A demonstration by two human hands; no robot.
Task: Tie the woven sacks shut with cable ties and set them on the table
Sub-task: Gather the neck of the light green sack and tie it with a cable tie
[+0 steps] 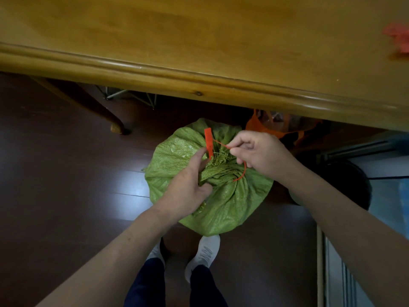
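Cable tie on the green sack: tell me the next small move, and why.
Probably pull the strap with the right hand to draw the loop tight. The red cable tie hangs slack round the gathered neck of the green sack, which the left hand holds; the sack stands on the floor, not yet tied.

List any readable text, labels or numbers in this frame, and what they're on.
No text can be read.
Red plastic cable tie: no print can be made out on its flat tag.
White sneaker: grey marking on top, too blurred to read.
Green woven sack and yellow wooden table: no text shows.
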